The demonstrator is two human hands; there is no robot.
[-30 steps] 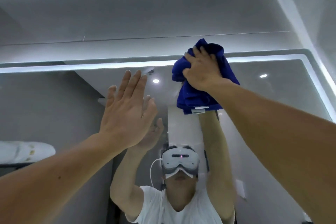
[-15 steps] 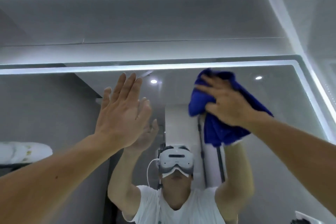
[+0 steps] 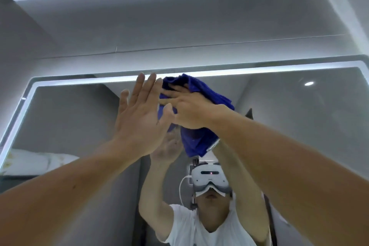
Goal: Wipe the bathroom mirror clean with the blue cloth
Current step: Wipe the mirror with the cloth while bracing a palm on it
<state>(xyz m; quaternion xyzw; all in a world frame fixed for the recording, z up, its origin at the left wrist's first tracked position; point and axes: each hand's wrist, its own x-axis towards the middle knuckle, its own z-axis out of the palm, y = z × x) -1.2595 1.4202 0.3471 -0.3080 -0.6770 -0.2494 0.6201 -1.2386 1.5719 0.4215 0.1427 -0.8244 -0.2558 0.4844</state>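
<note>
The bathroom mirror (image 3: 299,118) fills the lower half of the view, framed by a lit white strip. My right hand (image 3: 189,109) presses a bunched blue cloth (image 3: 196,140) flat against the glass near the top edge, a little left of centre. My left hand (image 3: 139,118) is raised with fingers spread and palm toward the mirror, right beside the cloth and overlapping its left edge. Part of the cloth is hidden behind both hands. The reflection shows a person in a white shirt with both arms up.
The lit strip (image 3: 259,70) runs along the mirror's top and bends down at both rounded corners. Grey wall and a recessed ceiling (image 3: 179,16) lie above. A white rolled towel (image 3: 36,163) appears reflected at the lower left.
My right hand has swept the blue cloth leftward and slightly up across the glass, meeting my left hand. The view has shifted so the mirror's left corner now shows.
</note>
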